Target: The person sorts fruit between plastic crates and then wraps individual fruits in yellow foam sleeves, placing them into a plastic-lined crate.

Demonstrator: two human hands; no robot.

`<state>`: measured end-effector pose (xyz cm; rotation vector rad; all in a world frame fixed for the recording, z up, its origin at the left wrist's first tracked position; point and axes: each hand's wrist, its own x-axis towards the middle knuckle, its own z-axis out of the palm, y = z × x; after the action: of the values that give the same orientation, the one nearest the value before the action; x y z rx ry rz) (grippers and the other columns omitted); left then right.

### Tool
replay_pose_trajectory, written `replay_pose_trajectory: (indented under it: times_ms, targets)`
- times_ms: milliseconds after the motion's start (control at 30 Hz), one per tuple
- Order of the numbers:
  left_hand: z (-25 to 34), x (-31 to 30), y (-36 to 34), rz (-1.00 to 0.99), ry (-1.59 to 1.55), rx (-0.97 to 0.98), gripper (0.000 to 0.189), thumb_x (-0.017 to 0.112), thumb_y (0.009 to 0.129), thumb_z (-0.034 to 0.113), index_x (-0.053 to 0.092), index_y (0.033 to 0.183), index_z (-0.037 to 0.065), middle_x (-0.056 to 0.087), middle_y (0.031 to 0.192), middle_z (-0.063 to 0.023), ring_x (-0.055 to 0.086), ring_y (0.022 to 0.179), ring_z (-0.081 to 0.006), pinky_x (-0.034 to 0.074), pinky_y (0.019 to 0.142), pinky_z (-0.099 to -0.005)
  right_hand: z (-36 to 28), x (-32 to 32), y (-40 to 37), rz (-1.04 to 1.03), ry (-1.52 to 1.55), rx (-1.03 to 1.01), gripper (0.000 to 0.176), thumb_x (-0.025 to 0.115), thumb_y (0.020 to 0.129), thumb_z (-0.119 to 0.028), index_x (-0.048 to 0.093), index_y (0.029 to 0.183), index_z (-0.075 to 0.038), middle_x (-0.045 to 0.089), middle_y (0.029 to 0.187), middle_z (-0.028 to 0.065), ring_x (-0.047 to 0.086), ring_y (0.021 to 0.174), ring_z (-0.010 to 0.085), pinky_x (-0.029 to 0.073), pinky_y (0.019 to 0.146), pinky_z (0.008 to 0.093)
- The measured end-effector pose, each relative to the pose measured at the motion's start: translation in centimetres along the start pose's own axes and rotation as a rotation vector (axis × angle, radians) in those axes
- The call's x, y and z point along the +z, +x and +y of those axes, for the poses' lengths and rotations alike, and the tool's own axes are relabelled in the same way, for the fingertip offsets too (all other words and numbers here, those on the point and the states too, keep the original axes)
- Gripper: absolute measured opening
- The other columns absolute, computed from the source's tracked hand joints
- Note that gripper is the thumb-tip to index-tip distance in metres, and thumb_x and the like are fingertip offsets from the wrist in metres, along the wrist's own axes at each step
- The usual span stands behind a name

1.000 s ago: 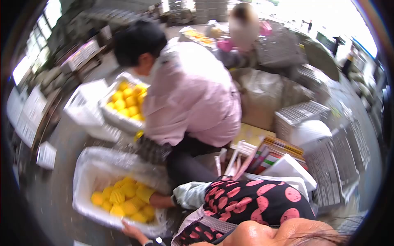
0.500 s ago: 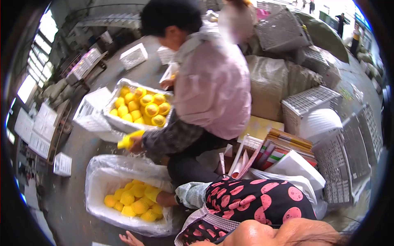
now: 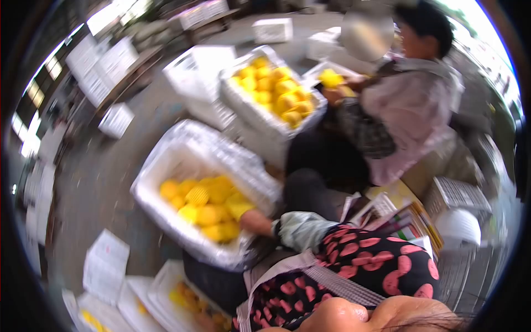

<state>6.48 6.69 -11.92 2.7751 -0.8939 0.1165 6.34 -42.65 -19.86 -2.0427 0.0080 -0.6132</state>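
My right hand [image 3: 255,221], in a pale sleeve cuff, reaches into a white foam box [image 3: 157,166] lined with clear plastic. The fingers are closed round a yellow-wrapped fruit [image 3: 238,206] at the right side of the pile. Several more fruits in yellow foam nets [image 3: 197,195] lie heaped in that box. What seems to be my left hand [image 3: 207,321] is at the bottom edge, by another white box [image 3: 166,276] holding yellow and brownish fruit. It is blurred and partly cut off, so its fingers do not show.
A co-worker [image 3: 409,105] sits across from me, holding a yellow-wrapped thing [image 3: 332,78]. Between us stands a second white box [image 3: 229,83] full of yellow-netted fruit. White lids and boxes [image 3: 105,260] lie at lower left. Papers [image 3: 409,221] and grey crates [image 3: 459,199] are at right.
My view has swung, shifting the boxes and the co-worker rightward. The co-worker's hands have come together at the yellow thing. My left hand, open before, is blurred beside the lower box.
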Motion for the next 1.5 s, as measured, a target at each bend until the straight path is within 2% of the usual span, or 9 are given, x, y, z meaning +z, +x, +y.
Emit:
replay_pose_trajectory:
  times_ms: [167, 233, 367, 433, 767, 933, 1100, 1333, 1500]
  targets:
    - [5.3, 1.4, -7.8, -0.141, -0.203, -0.695, 0.018, 0.044, 0.081, 0.009, 0.053, 0.095, 0.002, 0.052, 0.092, -0.0186, 0.048, 0.095, -0.0352, 0.040, 0.081, -0.0447, -8.1, -6.1, 4.6, -0.436, -0.479, 0.463, 0.036, 0.055, 0.076, -0.046, 0.065, 0.091, -0.014, 0.062, 0.085, 0.0108, 0.058, 0.074, 0.0222, 0.048, 0.066, 0.0346]
    - [6.8, 1.7, -9.7, 0.003, 0.047, -0.229, 0.021, 0.044, 0.081, 0.006, 0.052, 0.099, 0.001, 0.053, 0.090, -0.0202, 0.052, 0.091, -0.0354, 0.043, 0.078, -0.0434, -4.1, -6.0, 4.3, -0.799, -0.649, 1.155, 0.039, 0.061, 0.072, -0.051, 0.067, 0.091, -0.018, 0.063, 0.080, 0.0105, 0.059, 0.070, 0.0244, 0.048, 0.062, 0.0367]
    - [5.5, 7.2, -12.7, 0.004, -0.276, -0.508, 0.023, 0.041, 0.088, 0.023, 0.055, 0.093, 0.005, 0.059, 0.083, -0.0186, 0.056, 0.080, -0.0387, 0.044, 0.067, -0.0455, -13.1, -7.3, 3.3, 0.181, -0.621, -0.271, 0.043, 0.062, 0.072, -0.044, 0.063, 0.080, -0.002, 0.061, 0.078, 0.0185, 0.058, 0.074, 0.0356, 0.046, 0.068, 0.0445]
    - [6.4, 6.6, -11.8, -0.019, -0.423, -0.759, 0.033, 0.040, 0.088, 0.034, 0.054, 0.093, 0.005, 0.058, 0.083, -0.0204, 0.056, 0.081, -0.0396, 0.043, 0.068, -0.0459, -10.7, -7.6, 2.1, -0.234, -0.789, 0.233, 0.046, 0.060, 0.073, -0.041, 0.060, 0.077, 0.005, 0.059, 0.079, 0.0248, 0.056, 0.078, 0.0407, 0.044, 0.074, 0.0469]
    - [10.7, -0.1, -11.2, 0.000, -0.575, -0.805, 0.031, 0.041, 0.087, 0.033, 0.053, 0.100, 0.008, 0.058, 0.089, -0.0207, 0.056, 0.088, -0.0375, 0.043, 0.074, -0.0447, -7.7, -8.0, 0.6, -0.181, -0.808, 0.011, 0.043, 0.061, 0.074, -0.036, 0.057, 0.077, 0.007, 0.057, 0.078, 0.0284, 0.054, 0.075, 0.0427, 0.041, 0.068, 0.0497]
    - [7.7, 3.8, -10.8, -0.220, -0.417, -0.825, 0.024, 0.045, 0.079, 0.014, 0.050, 0.102, 0.011, 0.059, 0.091, -0.0173, 0.057, 0.087, -0.0347, 0.044, 0.072, -0.0450, -15.2, -8.6, 3.5, -0.433, -0.857, 0.395, 0.047, 0.058, 0.079, -0.040, 0.057, 0.089, 0.006, 0.058, 0.087, 0.0263, 0.056, 0.084, 0.0387, 0.043, 0.075, 0.0447]
    - [-0.3, 6.3, -9.2, -0.505, -0.580, -0.880, 0.042, 0.060, 0.074, 0.033, 0.055, 0.101, 0.001, 0.060, 0.094, -0.0205, 0.057, 0.089, -0.0340, 0.046, 0.074, -0.0401, -9.9, -9.1, 1.9, -0.276, -0.725, 0.034, 0.059, 0.061, 0.078, -0.035, 0.045, 0.117, 0.006, 0.051, 0.111, 0.0280, 0.049, 0.101, 0.0413, 0.040, 0.087, 0.0425]
    - [-5.0, 4.8, -6.1, -0.192, -0.483, -1.069, 0.041, 0.065, 0.073, 0.029, 0.054, 0.101, 0.000, 0.058, 0.095, -0.0226, 0.055, 0.090, -0.0390, 0.043, 0.080, -0.0417, -8.8, -8.9, 1.8, -0.202, -0.857, -0.125, 0.048, 0.060, 0.078, -0.040, 0.057, 0.074, 0.008, 0.057, 0.072, 0.0282, 0.054, 0.067, 0.0451, 0.041, 0.065, 0.0513]
    - [-4.6, 4.0, -1.2, -0.004, -0.142, -0.723, 0.046, 0.065, 0.069, 0.015, 0.050, 0.112, 0.009, 0.048, 0.118, -0.0154, 0.044, 0.110, -0.0341, 0.044, 0.084, -0.0416, -11.6, -8.6, 2.5, -0.278, -0.870, 0.020, 0.056, 0.062, 0.077, -0.033, 0.047, 0.112, 0.008, 0.054, 0.103, 0.0291, 0.050, 0.095, 0.0438, 0.040, 0.081, 0.0465]
